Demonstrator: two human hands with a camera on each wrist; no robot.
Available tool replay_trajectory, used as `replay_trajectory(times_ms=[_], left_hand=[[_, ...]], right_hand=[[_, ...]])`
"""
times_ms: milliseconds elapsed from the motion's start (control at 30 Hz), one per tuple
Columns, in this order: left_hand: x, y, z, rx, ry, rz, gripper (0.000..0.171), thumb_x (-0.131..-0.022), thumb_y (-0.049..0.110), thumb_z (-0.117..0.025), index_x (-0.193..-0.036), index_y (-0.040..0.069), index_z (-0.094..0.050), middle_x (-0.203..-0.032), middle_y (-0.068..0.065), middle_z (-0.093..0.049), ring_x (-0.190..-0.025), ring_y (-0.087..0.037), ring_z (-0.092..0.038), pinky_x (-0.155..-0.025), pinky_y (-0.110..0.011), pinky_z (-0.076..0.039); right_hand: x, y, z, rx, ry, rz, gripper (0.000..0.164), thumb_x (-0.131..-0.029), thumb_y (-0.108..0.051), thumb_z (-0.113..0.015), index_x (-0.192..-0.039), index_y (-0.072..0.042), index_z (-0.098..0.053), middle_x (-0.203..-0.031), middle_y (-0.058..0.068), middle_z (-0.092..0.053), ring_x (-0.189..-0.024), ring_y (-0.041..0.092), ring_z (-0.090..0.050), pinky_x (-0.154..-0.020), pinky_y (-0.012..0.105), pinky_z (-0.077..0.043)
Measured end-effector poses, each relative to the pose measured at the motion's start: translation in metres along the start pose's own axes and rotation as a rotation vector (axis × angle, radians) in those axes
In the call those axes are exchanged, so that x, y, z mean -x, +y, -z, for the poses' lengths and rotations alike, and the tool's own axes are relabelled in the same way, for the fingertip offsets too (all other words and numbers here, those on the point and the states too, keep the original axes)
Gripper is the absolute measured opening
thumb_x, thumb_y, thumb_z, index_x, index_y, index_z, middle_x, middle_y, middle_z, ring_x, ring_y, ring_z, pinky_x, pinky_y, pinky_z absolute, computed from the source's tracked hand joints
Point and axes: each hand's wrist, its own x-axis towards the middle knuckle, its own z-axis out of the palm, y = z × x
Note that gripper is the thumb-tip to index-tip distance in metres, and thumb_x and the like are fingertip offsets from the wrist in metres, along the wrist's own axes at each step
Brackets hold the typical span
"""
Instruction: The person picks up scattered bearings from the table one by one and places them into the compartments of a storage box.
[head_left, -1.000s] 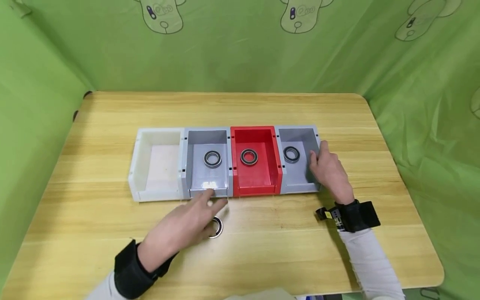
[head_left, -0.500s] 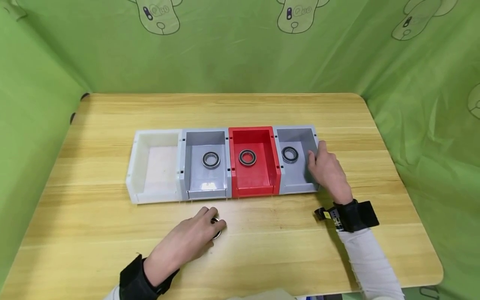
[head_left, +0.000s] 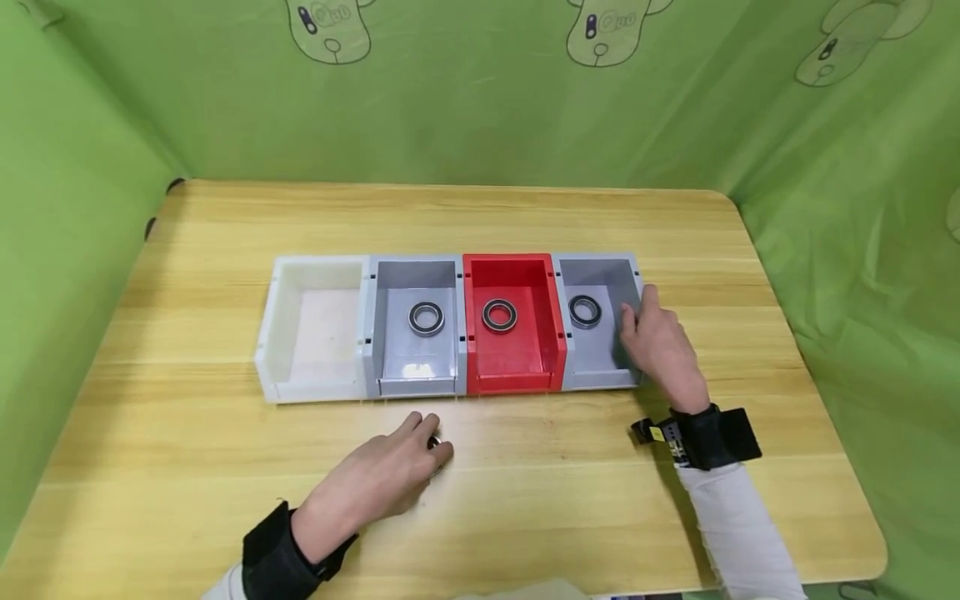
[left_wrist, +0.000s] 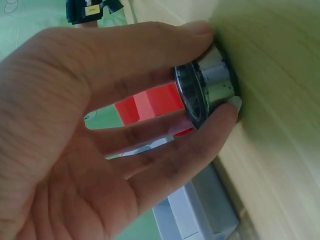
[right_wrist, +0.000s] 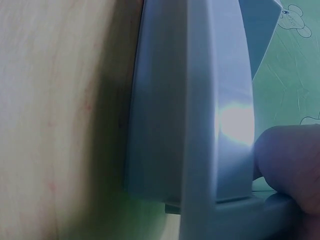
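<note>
In the head view, my left hand is low over the table in front of the bins. It pinches a ball bearing between thumb and fingers, and in the left wrist view the ring lies close to the wood. The hand hides most of this ring in the head view. My right hand grips the right side wall of the rightmost grey bin, thumb on the inner side. In the right wrist view, part of a finger or thumb shows beside the bin's grey wall.
Left of that bin stand a red bin, another grey bin and a white bin, joined in a row. One bearing lies in the middle grey bin, another bearing in the red, a third bearing in the rightmost.
My left hand has drawn back slightly toward me, and its fingers have closed on the bearing lying on the table. The right hand keeps its grip on the bin wall.
</note>
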Motion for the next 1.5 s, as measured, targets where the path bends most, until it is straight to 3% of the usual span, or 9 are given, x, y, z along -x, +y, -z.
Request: replay_trajectory(times_ms=[200,367,633,800,967,1267,1500], left_hand=[[0.0,0.001,0.007,0.003,0.003,0.008,0.02,-0.081,0.008,-0.078,-0.098,0.012,-0.069,-0.095,-0.007,-0.057,-0.085,-0.02,-0.054,-0.046,-0.026,-0.047],[0.001,-0.002,0.021,0.051,-0.014,0.041,0.02,-0.085,0.012,-0.079,-0.103,0.01,-0.07,-0.096,-0.008,-0.056,-0.086,-0.02,-0.053,-0.049,-0.027,-0.048],[0.013,-0.019,0.059,0.057,0.021,0.064,0.05,-0.068,-0.006,-0.084,-0.114,0.006,-0.071,-0.108,-0.014,-0.061,-0.096,-0.025,-0.059,-0.067,-0.029,-0.057],[0.022,-0.034,0.078,0.061,0.072,0.103,0.049,-0.076,0.0,-0.083,-0.124,0.003,-0.07,-0.113,-0.017,-0.064,-0.099,-0.027,-0.062,-0.071,-0.03,-0.058],[0.029,-0.048,0.09,0.035,0.131,0.15,0.041,-0.084,0.008,-0.081,-0.123,0.002,-0.071,-0.11,-0.017,-0.063,-0.097,-0.028,-0.062,-0.075,-0.035,-0.058],[0.035,-0.068,0.103,0.051,0.179,0.242,0.044,-0.084,0.008,-0.081,-0.123,-0.006,-0.068,-0.104,-0.021,-0.061,-0.087,-0.029,-0.06,-0.068,-0.037,-0.058],[0.032,-0.089,0.097,0.015,0.275,0.233,0.034,-0.078,0.005,-0.085,-0.105,-0.005,-0.067,-0.086,-0.016,-0.055,-0.074,-0.027,-0.053,-0.06,-0.039,-0.051]], right_hand=[[0.0,0.001,0.001,-0.004,0.008,0.013,0.044,-0.11,-0.027,-0.036,-0.136,0.008,-0.032,-0.085,0.03,-0.059,-0.06,0.029,-0.058,-0.046,0.033,-0.04],[0.001,0.001,0.001,-0.003,0.0,0.004,0.044,-0.11,-0.026,-0.035,-0.137,0.008,-0.032,-0.084,0.028,-0.059,-0.059,0.028,-0.058,-0.046,0.033,-0.039],[0.003,0.003,0.0,-0.009,0.0,0.002,0.045,-0.11,-0.027,-0.035,-0.138,0.008,-0.031,-0.085,0.028,-0.058,-0.06,0.028,-0.057,-0.046,0.033,-0.039],[0.003,0.003,0.0,-0.007,0.001,0.009,0.046,-0.11,-0.027,-0.034,-0.139,0.008,-0.031,-0.087,0.03,-0.059,-0.06,0.029,-0.058,-0.047,0.033,-0.039],[0.002,0.002,0.0,-0.005,-0.003,0.002,0.045,-0.11,-0.028,-0.035,-0.138,0.008,-0.031,-0.086,0.03,-0.059,-0.059,0.028,-0.058,-0.046,0.033,-0.04],[0.0,0.003,0.001,0.019,0.006,0.01,0.044,-0.109,-0.028,-0.035,-0.135,0.008,-0.032,-0.088,0.034,-0.061,-0.06,0.031,-0.062,-0.045,0.033,-0.041],[0.002,0.004,0.0,0.023,0.016,0.026,0.042,-0.11,-0.028,-0.034,-0.134,0.007,-0.033,-0.086,0.033,-0.06,-0.06,0.033,-0.061,-0.046,0.034,-0.039]])
